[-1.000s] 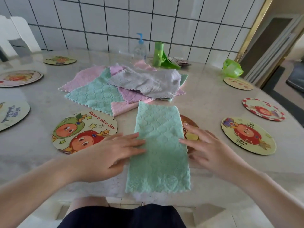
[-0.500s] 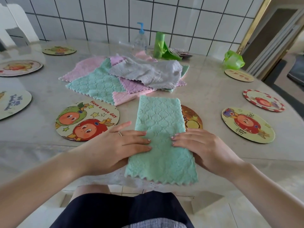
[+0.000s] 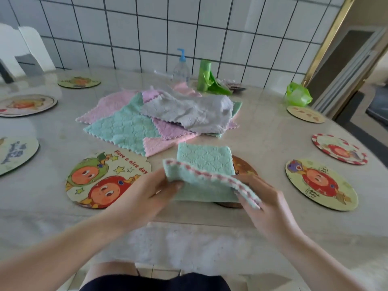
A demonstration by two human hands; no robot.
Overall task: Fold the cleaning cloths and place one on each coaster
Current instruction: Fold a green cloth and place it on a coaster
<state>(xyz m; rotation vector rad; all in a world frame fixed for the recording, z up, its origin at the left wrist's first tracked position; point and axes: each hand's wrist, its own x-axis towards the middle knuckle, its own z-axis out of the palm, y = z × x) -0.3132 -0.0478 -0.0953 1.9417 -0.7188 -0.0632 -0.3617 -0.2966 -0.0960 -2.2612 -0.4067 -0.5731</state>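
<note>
While both hands (image 3: 147, 194) (image 3: 266, 206) pinch green cloth (image 3: 204, 160), near edge lifted

The green cloth (image 3: 204, 164) hides most of the brown coaster (image 3: 244, 168) beneath it. Left of that cloth, the frame edge cuts off two coasters (image 3: 16, 153). Small dark items (image 3: 234, 86) behind the cloth pile (image 3: 159, 118) are too blurred to identify.

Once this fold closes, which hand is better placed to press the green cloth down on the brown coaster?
Right hand, probably: it grips the green cloth beside the brown coaster; left hand is farther.
</note>
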